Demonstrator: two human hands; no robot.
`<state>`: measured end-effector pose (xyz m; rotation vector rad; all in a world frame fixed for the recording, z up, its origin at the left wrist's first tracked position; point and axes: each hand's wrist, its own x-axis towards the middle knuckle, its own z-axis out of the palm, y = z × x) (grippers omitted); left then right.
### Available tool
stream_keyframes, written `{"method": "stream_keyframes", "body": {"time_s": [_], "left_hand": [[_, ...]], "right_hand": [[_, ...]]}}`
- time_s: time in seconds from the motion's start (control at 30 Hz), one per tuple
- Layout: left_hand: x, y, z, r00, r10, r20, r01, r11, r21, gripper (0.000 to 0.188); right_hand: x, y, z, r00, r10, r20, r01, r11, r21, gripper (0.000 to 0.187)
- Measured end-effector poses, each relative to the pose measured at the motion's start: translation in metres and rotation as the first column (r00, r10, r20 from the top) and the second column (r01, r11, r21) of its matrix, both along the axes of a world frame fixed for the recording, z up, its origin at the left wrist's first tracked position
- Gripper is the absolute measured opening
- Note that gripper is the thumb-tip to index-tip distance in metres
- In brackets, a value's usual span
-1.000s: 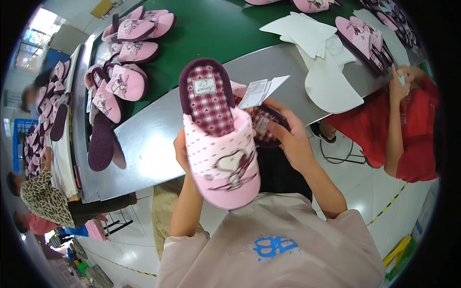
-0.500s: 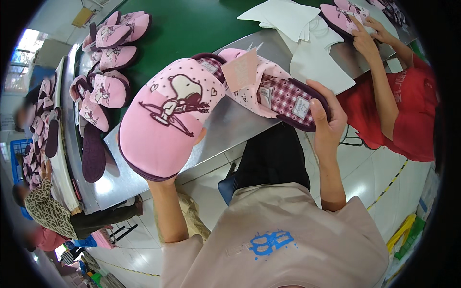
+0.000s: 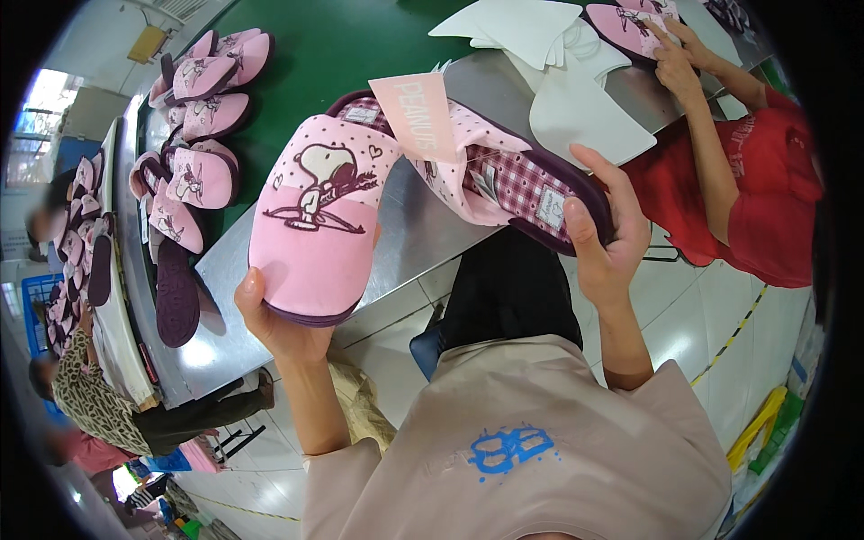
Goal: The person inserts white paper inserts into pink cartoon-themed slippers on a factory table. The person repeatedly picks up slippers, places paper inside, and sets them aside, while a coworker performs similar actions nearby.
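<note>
A pink slipper point(image 3: 310, 256) with an embroidered cartoon dog and dark maroon sole edge is held up by my left hand point(image 3: 292, 333), its thumb and fingers closed around the toe. My right hand point(image 3: 615, 236) grips the heel of a second slipper point(image 3: 517, 184), turned so its red plaid insole and a white label show. A pink card tag point(image 3: 418, 117) hangs where the two slippers meet, hiding part of both. Inside the second slipper's opening sits a small whitish tag.
Finished-looking pink slippers point(image 3: 207, 117) line the table's left side; one dark sole point(image 3: 177, 297) leans there. White sheet cut-outs point(image 3: 585, 117) lie on the metal table edge point(image 3: 405, 261). At right, a co-worker in red point(image 3: 765, 189) handles another slipper. More people are at the far left.
My left hand has tilted its slipper more upright, so its thumb now shows. The tag has swung left and turned its face toward me. The right slipper shifted slightly left.
</note>
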<state>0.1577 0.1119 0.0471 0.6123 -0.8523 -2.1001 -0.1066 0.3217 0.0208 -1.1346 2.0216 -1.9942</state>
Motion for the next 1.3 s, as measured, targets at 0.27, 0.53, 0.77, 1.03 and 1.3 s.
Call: {"method": "stream_keyframes", "body": {"time_s": [0.27,0.53,0.77,1.03,1.3], "left_hand": [[-0.002,-0.013,0.020,0.949,0.313,-0.039,-0.314,0.926,-0.209,0.068],[-0.052,-0.130,0.013,0.882,0.289,0.374,0.015,0.774,-0.633,0.044],[-0.084,-0.121,-0.011,0.739,0.367,0.565,0.485,0.291,-0.824,0.051],[-0.076,-0.022,-0.013,0.778,0.398,0.486,0.509,0.054,-0.859,0.053],[-0.046,0.046,-0.040,0.696,0.550,0.462,0.541,0.021,-0.841,0.059]], "right_hand": [[-0.013,-0.001,0.011,0.941,0.165,0.294,-0.123,0.980,-0.153,0.044],[0.004,-0.030,-0.006,0.590,0.403,0.700,-0.274,0.915,-0.296,0.031],[-0.041,-0.022,-0.010,0.950,0.212,-0.230,-0.149,0.953,0.264,0.021],[-0.220,-0.119,-0.039,0.556,0.160,-0.816,0.287,0.884,0.369,0.058],[-0.219,-0.146,-0.001,0.761,0.465,-0.452,0.121,0.583,0.804,0.044]]}}
